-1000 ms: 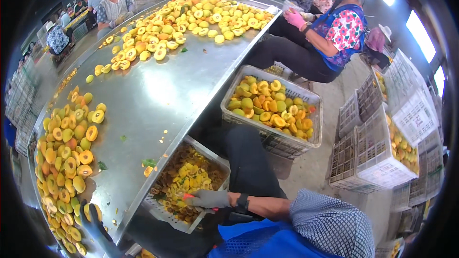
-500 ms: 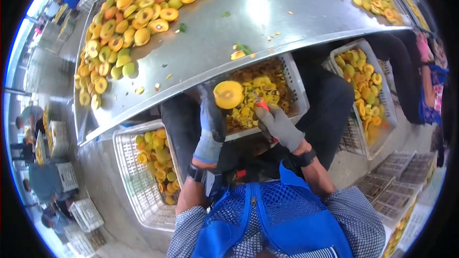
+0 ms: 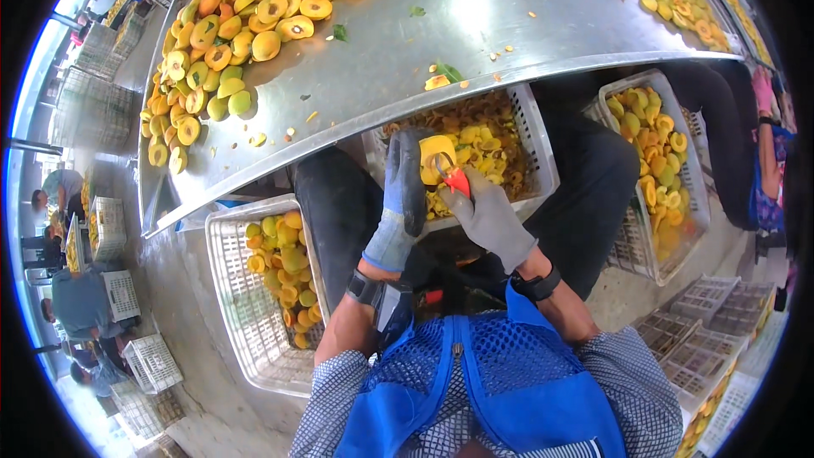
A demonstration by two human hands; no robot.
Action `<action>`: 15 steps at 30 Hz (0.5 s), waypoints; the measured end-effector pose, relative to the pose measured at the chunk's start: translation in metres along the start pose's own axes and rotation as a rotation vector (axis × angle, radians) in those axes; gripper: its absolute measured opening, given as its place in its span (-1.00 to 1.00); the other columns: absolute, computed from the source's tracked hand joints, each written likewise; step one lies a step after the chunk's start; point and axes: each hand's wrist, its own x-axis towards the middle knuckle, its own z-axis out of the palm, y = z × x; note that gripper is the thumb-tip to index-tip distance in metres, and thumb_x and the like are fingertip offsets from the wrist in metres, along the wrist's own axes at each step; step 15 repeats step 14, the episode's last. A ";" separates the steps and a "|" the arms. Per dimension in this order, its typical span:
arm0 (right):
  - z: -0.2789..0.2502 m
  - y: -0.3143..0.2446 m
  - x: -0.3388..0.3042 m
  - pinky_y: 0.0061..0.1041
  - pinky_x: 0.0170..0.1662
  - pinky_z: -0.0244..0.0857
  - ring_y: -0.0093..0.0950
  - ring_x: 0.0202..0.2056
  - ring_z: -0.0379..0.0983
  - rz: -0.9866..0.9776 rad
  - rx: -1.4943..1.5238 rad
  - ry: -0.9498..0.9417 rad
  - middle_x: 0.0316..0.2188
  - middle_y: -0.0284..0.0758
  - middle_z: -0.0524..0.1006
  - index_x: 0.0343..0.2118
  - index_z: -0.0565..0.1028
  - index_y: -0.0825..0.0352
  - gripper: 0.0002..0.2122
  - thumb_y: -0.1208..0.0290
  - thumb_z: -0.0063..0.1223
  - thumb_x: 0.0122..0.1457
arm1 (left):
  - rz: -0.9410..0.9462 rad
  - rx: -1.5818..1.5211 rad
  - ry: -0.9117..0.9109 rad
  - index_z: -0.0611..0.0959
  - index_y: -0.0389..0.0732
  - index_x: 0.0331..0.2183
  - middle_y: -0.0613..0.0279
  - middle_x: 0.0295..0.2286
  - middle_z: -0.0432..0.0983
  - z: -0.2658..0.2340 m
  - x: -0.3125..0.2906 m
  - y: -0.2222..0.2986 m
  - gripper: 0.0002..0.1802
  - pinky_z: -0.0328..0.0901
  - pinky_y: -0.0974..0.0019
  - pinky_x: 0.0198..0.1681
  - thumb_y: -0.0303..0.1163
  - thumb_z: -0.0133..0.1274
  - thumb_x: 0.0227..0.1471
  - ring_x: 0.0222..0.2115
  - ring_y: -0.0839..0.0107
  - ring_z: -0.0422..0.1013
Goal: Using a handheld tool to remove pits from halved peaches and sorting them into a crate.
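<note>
A halved yellow peach (image 3: 436, 153) rests against the fingers of my left hand (image 3: 402, 191), which wears a blue and dark grey glove and is closed on it. In my grey-gloved right hand (image 3: 493, 222) is a red-handled pitting knife (image 3: 456, 181) with a small curved metal blade. That blade touches the cut face of the peach. Below both hands, a white plastic crate (image 3: 527, 131) between my knees holds yellow trimmings and brown scraps.
The metal table (image 3: 398, 55) bears a heap of peach halves (image 3: 271, 7) at its left. White crates of peaches stand left (image 3: 244, 288) and right (image 3: 634, 242) of my legs. Another person's pink-gloved hand (image 3: 762, 89) is at far right.
The knife has moved left and up from beside the peach onto its cut face. The peach has shifted slightly right and tilted. The whole view has shifted a little.
</note>
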 end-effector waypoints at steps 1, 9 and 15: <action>0.000 0.001 -0.001 -0.14 -0.38 0.28 0.05 -0.37 0.44 -0.004 -0.003 -0.009 -0.51 0.05 0.48 -0.35 0.40 0.42 -0.70 0.20 0.03 0.16 | -0.018 0.147 -0.041 0.47 -0.28 -0.06 0.08 -0.13 0.43 0.001 -0.001 0.003 -0.52 0.23 0.30 0.03 -0.14 -0.40 0.32 -0.12 0.33 0.36; -0.004 -0.006 -0.001 -0.11 -0.37 0.30 -0.01 -0.42 0.46 -0.023 -0.266 -0.039 -0.53 0.00 0.50 -0.27 0.40 0.40 -0.67 0.18 0.06 0.13 | 0.020 0.305 -0.129 0.52 -0.25 -0.09 0.17 -0.27 0.50 -0.001 0.003 0.008 -0.26 0.32 0.38 -0.07 0.15 -0.56 0.25 -0.24 0.40 0.43; -0.001 0.006 0.004 -0.14 -0.38 0.34 -0.06 -0.44 0.49 -0.022 -0.428 -0.053 -0.52 -0.06 0.53 -0.15 0.40 0.33 -0.63 0.16 0.10 0.09 | 0.087 0.453 -0.166 0.58 -0.25 -0.14 0.12 -0.20 0.51 -0.003 0.004 0.008 -0.34 0.18 0.33 0.06 0.02 -0.51 0.30 -0.14 0.39 0.38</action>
